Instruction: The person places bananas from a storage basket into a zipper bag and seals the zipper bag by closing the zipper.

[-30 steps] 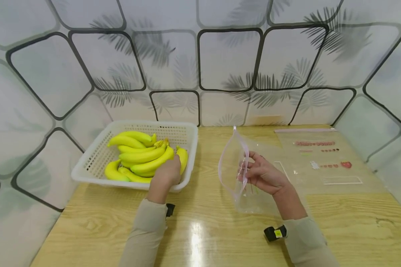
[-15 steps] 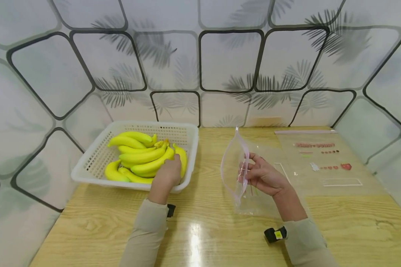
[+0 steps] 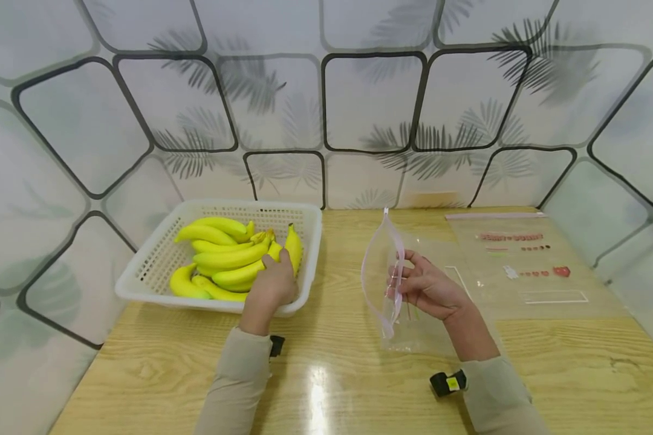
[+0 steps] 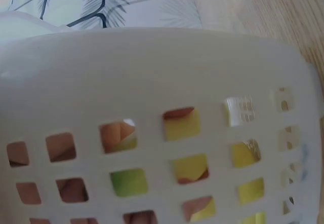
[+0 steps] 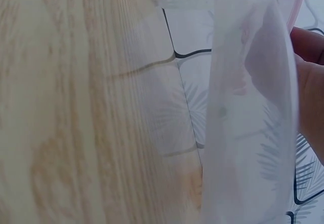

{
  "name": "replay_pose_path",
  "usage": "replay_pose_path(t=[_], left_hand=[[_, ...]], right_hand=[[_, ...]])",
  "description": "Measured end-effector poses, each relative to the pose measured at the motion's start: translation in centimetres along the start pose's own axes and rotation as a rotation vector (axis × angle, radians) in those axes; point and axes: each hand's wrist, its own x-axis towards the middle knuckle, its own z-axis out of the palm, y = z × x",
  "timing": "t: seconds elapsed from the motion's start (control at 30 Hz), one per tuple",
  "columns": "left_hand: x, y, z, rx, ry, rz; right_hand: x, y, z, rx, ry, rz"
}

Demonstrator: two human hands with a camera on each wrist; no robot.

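In the head view, a white plastic basket [image 3: 129, 284] on the left holds several yellow bananas [image 3: 225, 260]. My left hand [image 3: 274, 281] reaches in over its near right side and grips a single banana [image 3: 294, 244], whose stem end points up. Through the basket's holes in the left wrist view, bits of fingers [image 4: 117, 133] show around the yellow banana [image 4: 182, 127]; the wall hides the rest. My right hand [image 3: 432, 287] pinches the lilac-edged rim of a clear zip bag [image 3: 430, 329], holding its mouth apart. The right wrist view shows the bag's film [image 5: 248, 148] close up.
A second clear zip bag [image 3: 555, 248] with red and pink prints lies flat at the right, partly under the held one. The wooden table [image 3: 348, 374] meets a patterned wall covering [image 3: 372, 103] at the back and both sides.
The banana in my left hand has tilted up, its stem end rising above the others. My right hand and the zip bag have hardly moved.
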Motion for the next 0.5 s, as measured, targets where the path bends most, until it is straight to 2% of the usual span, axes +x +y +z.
replay_pose_path(t=[0.13, 0.3, 0.5], left_hand=[[-0.2, 0.2, -0.3, -0.023, 0.062, 0.005], [-0.5, 0.5, -0.9, -0.051, 0.161, 0.052], [-0.4, 0.5, -1.3, -0.224, 0.317, 0.117]], right_hand=[[-0.1, -0.1, 0.0, -0.001, 0.000, -0.007], [-0.1, -0.2, 0.0, -0.021, 0.015, -0.009], [-0.1, -0.4, 0.0, -0.048, 0.031, -0.024]])
